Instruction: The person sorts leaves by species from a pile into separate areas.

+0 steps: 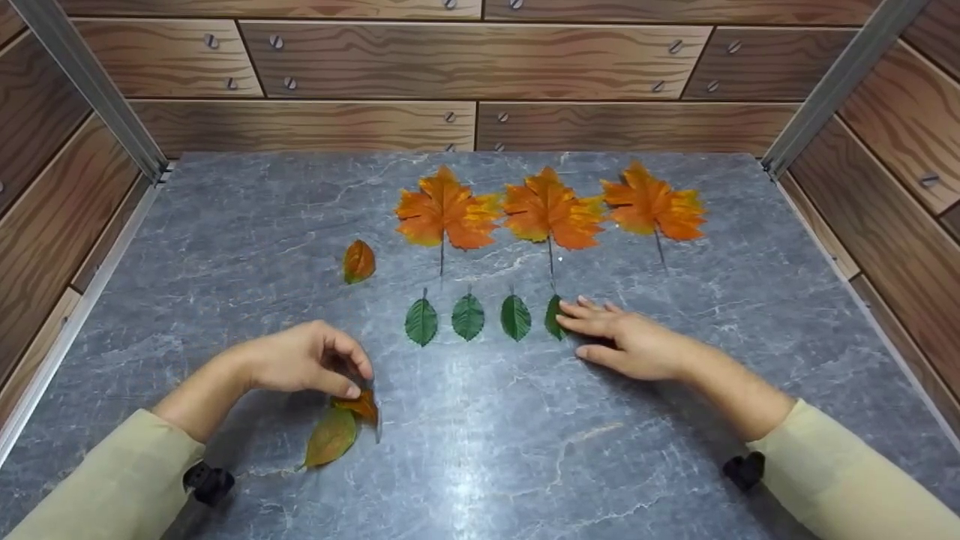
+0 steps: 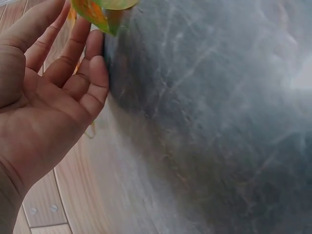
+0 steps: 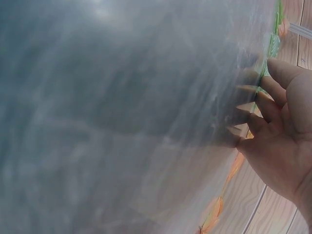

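My left hand (image 1: 300,360) is at the left front, pinching a small orange and green leaf (image 1: 363,407) by thumb and finger. Just under that leaf, partly overlapped, a yellowish-green leaf (image 1: 331,439) appears on the table. In the left wrist view the leaf (image 2: 92,13) shows at the fingertips of the left hand (image 2: 53,92). My right hand (image 1: 630,341) lies palm down with fingers extended, its fingertips on the rightmost green leaf (image 1: 553,319) and covering part of it. The right wrist view shows that hand (image 3: 282,112) low against the tabletop.
Three more green leaves, such as one (image 1: 468,318), form a row with it. Behind them stand three orange maple leaves (image 1: 551,206) in a line. A single small orange leaf (image 1: 359,261) lies to the left. Wood-patterned walls (image 1: 480,64) enclose the grey marbled table (image 1: 225,217).
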Demonstrator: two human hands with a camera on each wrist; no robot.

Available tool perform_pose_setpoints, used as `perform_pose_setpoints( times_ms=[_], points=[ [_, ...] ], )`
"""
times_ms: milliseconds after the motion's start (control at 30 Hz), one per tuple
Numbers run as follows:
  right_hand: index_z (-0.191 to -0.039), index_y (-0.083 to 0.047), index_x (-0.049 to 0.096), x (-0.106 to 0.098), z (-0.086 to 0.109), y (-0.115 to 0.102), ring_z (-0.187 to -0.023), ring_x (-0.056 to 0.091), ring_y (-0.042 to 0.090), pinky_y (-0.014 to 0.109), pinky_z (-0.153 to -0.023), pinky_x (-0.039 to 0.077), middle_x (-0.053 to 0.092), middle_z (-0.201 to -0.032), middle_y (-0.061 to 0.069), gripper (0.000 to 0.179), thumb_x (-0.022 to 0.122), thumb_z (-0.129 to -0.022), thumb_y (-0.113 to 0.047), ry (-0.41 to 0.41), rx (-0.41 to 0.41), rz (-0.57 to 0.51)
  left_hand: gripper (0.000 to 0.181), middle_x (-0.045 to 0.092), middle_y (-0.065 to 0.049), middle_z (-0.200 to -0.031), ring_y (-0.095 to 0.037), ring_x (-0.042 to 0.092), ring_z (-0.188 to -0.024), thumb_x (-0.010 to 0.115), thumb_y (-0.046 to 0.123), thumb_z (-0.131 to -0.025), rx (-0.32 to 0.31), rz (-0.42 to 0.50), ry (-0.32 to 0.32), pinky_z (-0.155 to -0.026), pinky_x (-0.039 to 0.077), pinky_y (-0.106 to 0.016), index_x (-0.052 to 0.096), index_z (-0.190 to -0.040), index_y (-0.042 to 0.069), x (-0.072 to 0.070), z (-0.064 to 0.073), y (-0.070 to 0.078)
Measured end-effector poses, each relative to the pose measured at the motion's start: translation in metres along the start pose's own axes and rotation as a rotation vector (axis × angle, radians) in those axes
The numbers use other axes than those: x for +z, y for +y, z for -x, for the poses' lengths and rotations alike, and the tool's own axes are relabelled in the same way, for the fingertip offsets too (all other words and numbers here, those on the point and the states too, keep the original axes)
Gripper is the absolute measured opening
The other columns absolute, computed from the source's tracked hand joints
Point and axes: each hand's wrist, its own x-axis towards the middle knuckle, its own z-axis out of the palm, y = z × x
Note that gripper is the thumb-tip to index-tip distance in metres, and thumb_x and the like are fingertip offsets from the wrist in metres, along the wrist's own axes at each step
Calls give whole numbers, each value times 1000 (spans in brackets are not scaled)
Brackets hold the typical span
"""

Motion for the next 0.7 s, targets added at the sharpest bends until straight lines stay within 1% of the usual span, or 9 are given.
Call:
perform_pose_setpoints(
  times_ms=[200,400,567,700],
  points=[
    [-163,-17,44,0,0,0,-160,19,33,60,-128,13,27,-173,1,57,60,-110,-32,9,-3,6,27,75,-7,-118,-26,66,-110,84,12,-93,18,-60,-12,-92,55,-28,79,-118,8,2,0,-4],
    [-163,-18,44,1,1,-1,-160,19,33,60,-128,12,26,-173,0,57,60,-111,-33,13,5,17,31,70,-3,-124,-23,63,-115,86,17,-91,88,-156,5,-100,52,-32,79,-121,12,8,1,-9],
    [-164,-19,43,0,1,-1,-160,19,32,60,-128,11,26,-173,-1,58,59,-111,-34,9,14,13,30,66,-2,-125,-22,61,-118,86,17,-91,91,-195,9,-103,50,-32,80,-120,14,11,1,-9],
    [-164,-19,44,1,1,-1,-160,19,32,60,-128,12,26,-173,-1,58,60,-110,-34,8,11,11,24,64,-1,-122,-21,60,-115,86,14,-91,95,-229,12,-102,50,-32,81,-114,15,13,0,-9]
  ],
)
